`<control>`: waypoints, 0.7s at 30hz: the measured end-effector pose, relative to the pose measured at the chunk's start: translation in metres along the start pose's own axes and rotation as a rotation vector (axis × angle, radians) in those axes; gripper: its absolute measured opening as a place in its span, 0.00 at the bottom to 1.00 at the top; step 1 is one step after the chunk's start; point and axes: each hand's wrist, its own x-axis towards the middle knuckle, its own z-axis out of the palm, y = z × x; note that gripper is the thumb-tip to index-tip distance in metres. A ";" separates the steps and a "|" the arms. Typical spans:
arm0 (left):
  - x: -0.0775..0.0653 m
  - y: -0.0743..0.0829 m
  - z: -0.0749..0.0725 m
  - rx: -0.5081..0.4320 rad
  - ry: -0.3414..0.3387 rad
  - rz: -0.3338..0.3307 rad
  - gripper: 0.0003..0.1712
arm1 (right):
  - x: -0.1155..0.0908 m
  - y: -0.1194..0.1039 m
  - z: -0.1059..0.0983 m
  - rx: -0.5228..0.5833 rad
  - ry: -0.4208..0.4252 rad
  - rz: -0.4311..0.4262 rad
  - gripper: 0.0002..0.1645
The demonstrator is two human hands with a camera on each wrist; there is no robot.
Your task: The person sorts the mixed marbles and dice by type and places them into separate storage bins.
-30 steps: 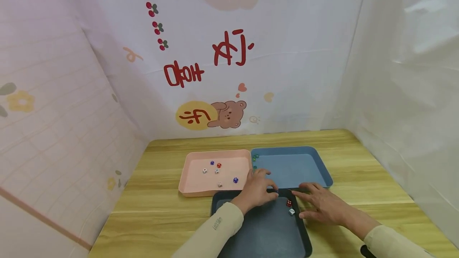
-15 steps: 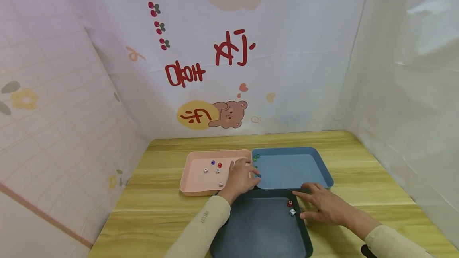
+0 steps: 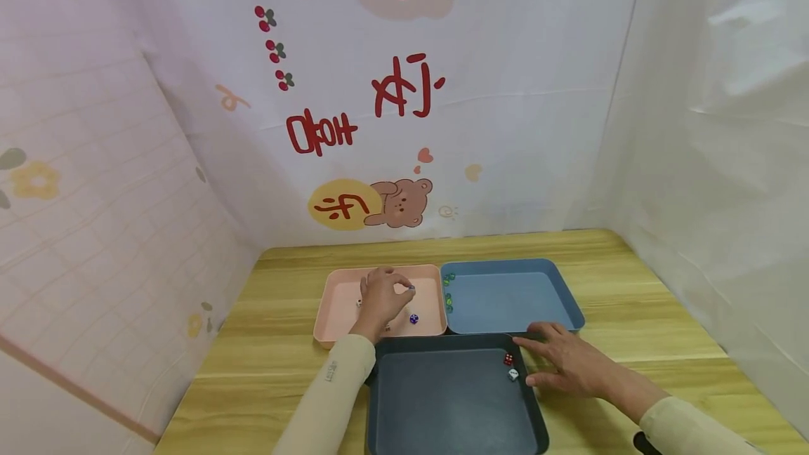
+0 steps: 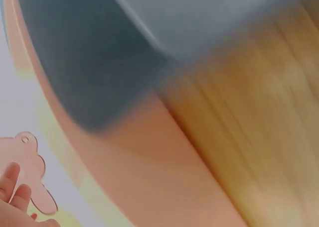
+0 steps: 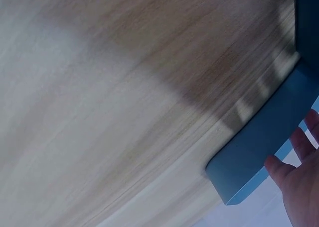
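Note:
My left hand (image 3: pixel 380 298) is over the pink tray (image 3: pixel 335 318), pinching a small blue die (image 3: pixel 411 288) between thumb and fingertip. On the tray floor another blue die (image 3: pixel 413 319) lies just right of that hand, and a white die (image 3: pixel 359 302) peeks out at its left; other dice there are hidden by the hand. My right hand (image 3: pixel 565 364) lies at the right rim of the dark tray (image 3: pixel 451 406), fingers extended. Inside that tray, near those fingers, are a red die (image 3: pixel 508 359) and a white die with dark dots (image 3: pixel 513 374).
A blue tray (image 3: pixel 505 293) stands beside the pink one, with several green dice (image 3: pixel 449 302) along its left wall. All the trays sit on a wood-grain table (image 3: pixel 272 371). Printed white sheets (image 3: pixel 537 125) rise behind and at both sides.
My left hand has moved from the dark tray's far edge leftward to above the pink tray, carrying the blue die. The right hand has stayed in place.

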 end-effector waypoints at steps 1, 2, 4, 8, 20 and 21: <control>0.000 -0.002 -0.002 0.002 0.009 -0.005 0.04 | 0.000 0.000 0.000 0.000 -0.001 0.000 0.40; 0.001 -0.005 -0.004 0.006 0.015 -0.012 0.04 | 0.000 0.000 0.000 0.002 -0.001 0.000 0.40; 0.001 -0.010 -0.007 0.019 0.028 -0.024 0.05 | 0.000 0.000 0.000 0.001 -0.002 0.001 0.40; 0.001 -0.018 -0.013 0.037 0.050 -0.070 0.06 | 0.000 -0.001 0.001 0.005 0.001 -0.001 0.40; 0.005 -0.026 -0.019 0.003 0.068 -0.138 0.16 | 0.000 -0.001 0.001 -0.007 0.003 0.005 0.40; 0.005 -0.025 -0.019 0.003 0.066 -0.138 0.16 | 0.000 -0.001 0.001 -0.006 0.002 0.005 0.40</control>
